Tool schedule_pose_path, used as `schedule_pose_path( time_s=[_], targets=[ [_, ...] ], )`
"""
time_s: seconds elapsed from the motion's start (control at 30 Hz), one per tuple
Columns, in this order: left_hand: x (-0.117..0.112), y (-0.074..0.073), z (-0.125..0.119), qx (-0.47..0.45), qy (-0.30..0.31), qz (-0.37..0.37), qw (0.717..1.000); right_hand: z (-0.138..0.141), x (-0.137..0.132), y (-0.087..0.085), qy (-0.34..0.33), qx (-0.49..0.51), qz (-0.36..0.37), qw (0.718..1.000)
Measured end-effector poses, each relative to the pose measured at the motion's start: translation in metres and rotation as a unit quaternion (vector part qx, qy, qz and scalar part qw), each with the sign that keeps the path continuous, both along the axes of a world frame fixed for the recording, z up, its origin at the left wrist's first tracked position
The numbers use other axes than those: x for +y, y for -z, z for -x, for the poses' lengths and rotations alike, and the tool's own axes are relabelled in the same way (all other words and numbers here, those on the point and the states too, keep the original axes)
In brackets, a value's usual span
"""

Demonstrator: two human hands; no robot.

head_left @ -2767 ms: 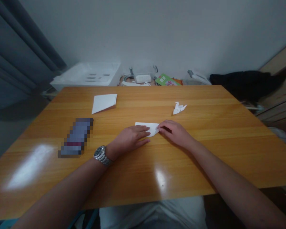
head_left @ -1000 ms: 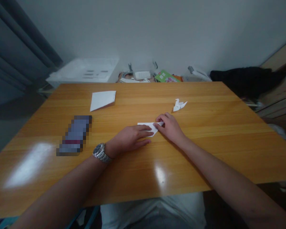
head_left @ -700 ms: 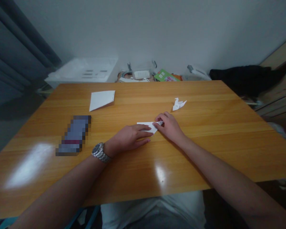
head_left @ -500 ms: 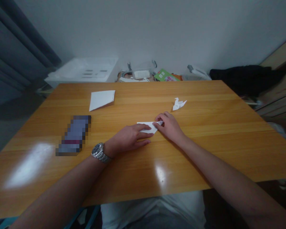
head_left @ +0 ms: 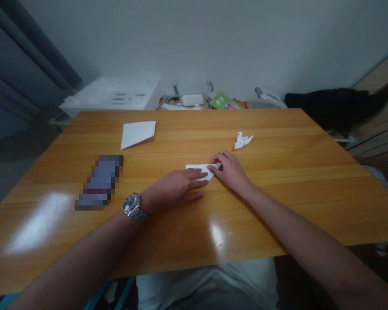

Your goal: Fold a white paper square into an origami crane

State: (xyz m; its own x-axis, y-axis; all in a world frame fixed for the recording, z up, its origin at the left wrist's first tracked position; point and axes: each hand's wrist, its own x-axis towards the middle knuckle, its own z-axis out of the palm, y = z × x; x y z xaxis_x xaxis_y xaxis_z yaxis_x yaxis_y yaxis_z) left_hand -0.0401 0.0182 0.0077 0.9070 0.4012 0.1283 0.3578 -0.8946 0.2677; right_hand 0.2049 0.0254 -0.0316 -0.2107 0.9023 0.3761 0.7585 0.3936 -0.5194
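Note:
A small folded piece of white paper (head_left: 194, 166) lies on the wooden table, partly covered by both hands. My left hand (head_left: 177, 186), with a metal watch (head_left: 133, 206) on its wrist, rests flat on the paper with its fingers stretched out to the right. At the paper's right end, my right hand (head_left: 229, 170) pinches a corner between thumb and fingers. A folded white paper bird (head_left: 242, 141) stands a little beyond my right hand.
A white sheet of paper (head_left: 138, 133) lies toward the table's far left. A pixelated phone-like object (head_left: 101, 183) is left of my left hand. Behind the table's far edge are a white plastic tray (head_left: 116, 97), a green booklet (head_left: 225, 102) and cables.
My left hand's fingers have slid slightly to the right across the folded paper. The right hand keeps its pinch at the same corner.

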Motion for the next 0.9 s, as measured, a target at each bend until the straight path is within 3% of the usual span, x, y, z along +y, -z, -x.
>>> schedule_pose_path(
  time_s=[0.3,0.5,0.9],
  targets=[
    [-0.0035,-0.0006,-0.0015,0.009,0.001,-0.008,1.000,-0.0010,0.0017,0.0015,-0.004,-0.004,0.000,1.000],
    [0.0014,-0.0034,0.0022,0.006,-0.036,0.022,0.999,-0.0014,0.0019,0.0019,-0.005,-0.001,0.004,1.000],
    [-0.0022,-0.0021,0.0031,0.010,-0.004,0.012,1.000,0.0000,0.0003,-0.0023,-0.003,0.005,0.013,1.000]
  ],
)
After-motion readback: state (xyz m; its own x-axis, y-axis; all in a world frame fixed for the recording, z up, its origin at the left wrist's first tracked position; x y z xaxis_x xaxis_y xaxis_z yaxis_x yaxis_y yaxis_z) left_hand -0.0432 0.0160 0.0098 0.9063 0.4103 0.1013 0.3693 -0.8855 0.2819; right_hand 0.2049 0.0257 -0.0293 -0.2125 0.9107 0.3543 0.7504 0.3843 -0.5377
